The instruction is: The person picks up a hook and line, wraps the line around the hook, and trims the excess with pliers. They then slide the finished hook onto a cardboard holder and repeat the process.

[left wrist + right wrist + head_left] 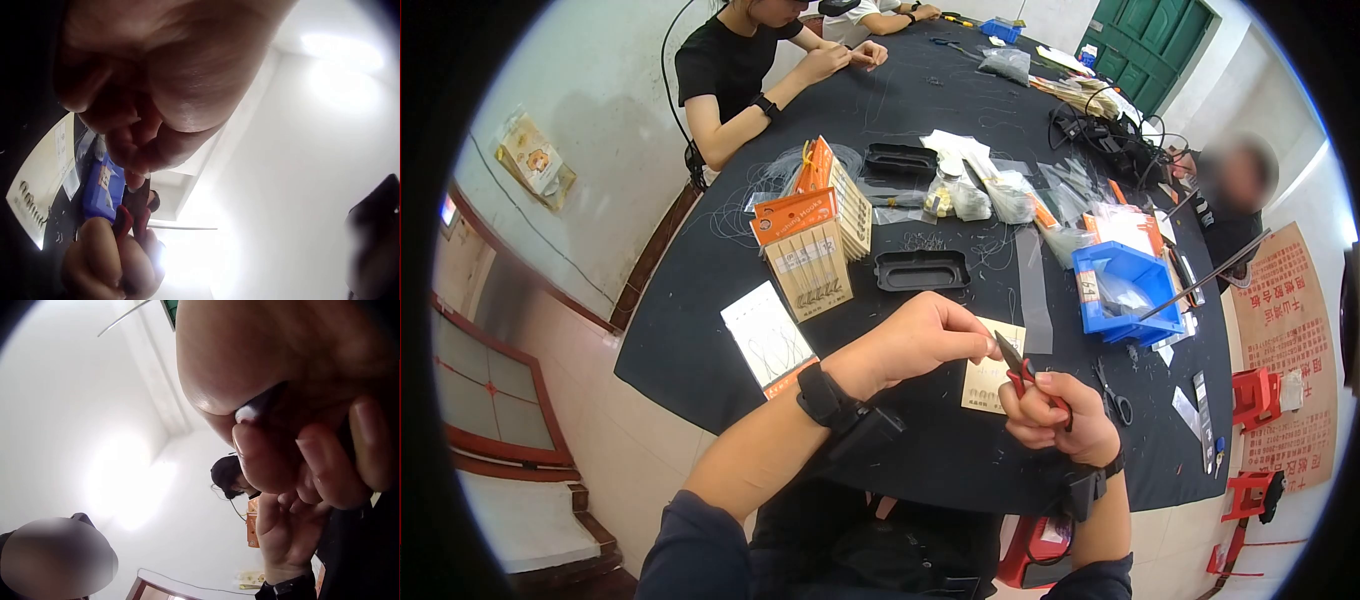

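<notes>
My right hand (1062, 415) grips red-handled pliers (1020, 372), fingers curled round the handles. The dark plier tips point up and left, right at the fingertips of my left hand (925, 335). There thumb and forefinger pinch together; the tiny item between them is hidden, and I cannot tell its kind. Below both hands lies a cream card (982, 385) with a row of small hooks, partly covered by the left hand. The left wrist view shows the red handles (124, 222) under the left fingertips. In the right wrist view a handle end (247, 414) sticks out of the right fist.
Fishing hook packs (808, 255) and a white card with looped lines (766, 335) lie left. Ahead are a black tray (920, 272) and loose hooks (923, 242). A blue bin (1140, 330) and scissors (1112, 390) lie right. Another person (735, 80) sits across the table.
</notes>
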{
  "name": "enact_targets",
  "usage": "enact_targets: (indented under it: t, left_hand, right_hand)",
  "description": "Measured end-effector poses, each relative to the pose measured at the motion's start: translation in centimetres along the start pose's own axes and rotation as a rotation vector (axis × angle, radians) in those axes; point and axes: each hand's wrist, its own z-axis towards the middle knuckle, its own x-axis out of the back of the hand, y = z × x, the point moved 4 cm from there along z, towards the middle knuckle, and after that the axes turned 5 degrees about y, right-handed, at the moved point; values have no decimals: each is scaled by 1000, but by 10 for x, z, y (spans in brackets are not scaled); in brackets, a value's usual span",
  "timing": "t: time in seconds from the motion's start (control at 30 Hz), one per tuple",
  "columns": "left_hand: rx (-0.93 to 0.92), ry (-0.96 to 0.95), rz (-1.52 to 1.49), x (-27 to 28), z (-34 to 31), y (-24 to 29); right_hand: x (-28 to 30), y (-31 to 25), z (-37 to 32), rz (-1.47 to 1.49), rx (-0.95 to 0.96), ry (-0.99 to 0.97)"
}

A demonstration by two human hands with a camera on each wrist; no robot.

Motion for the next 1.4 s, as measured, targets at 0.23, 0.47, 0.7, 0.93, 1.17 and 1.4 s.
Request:
enact_targets:
  t: [0.23, 0.47, 0.7, 0.93, 1.17, 1.4]
  left_hand:
    - [-9, -12, -25, -1, -1, 1]
    - [-22, -10, -26, -1, -1, 1]
    - [-44, -11, -41, 0, 2, -3]
    - [-52, -8, -31, -1, 1, -2]
    - [-48, 17, -4, -1, 1, -3]
    - [-10, 66, 54, -1, 1, -5]
  right_hand:
    - [-1, 0, 0, 50, -22, -45]
    - [0, 1, 1, 131, -42, -30]
    - [-2, 2, 1, 249, -80, -35]
    - [3, 6, 0, 372, -113, -77]
    - [5, 6, 1, 429, -148, -86]
    - [4, 4, 4, 363, -127, -63]
